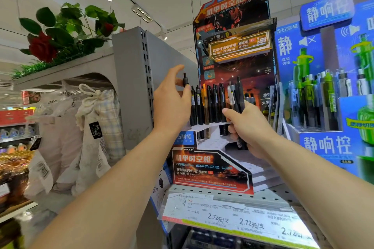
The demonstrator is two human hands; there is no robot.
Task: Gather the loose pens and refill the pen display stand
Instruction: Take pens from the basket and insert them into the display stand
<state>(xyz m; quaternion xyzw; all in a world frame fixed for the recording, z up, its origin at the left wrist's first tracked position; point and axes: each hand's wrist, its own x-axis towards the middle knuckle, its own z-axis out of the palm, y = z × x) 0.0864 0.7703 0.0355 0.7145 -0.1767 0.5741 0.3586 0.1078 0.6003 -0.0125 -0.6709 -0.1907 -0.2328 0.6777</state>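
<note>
Left hand [172,103] pinching one black pen [185,81], held upright at the left end of the row. Right hand [245,125] grasping a bundle of about three dark pens [237,95], near the stand's right side. About eight pens [208,105], one orange, standing in the pen display stand [210,170] on the perforated shelf [222,195].

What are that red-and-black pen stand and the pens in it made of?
Pen stand: probably printed cardboard, glossy, with flat folded panels and cut edges. Pens: apparently plastic, black and slightly shiny; one looks translucent orange.
</note>
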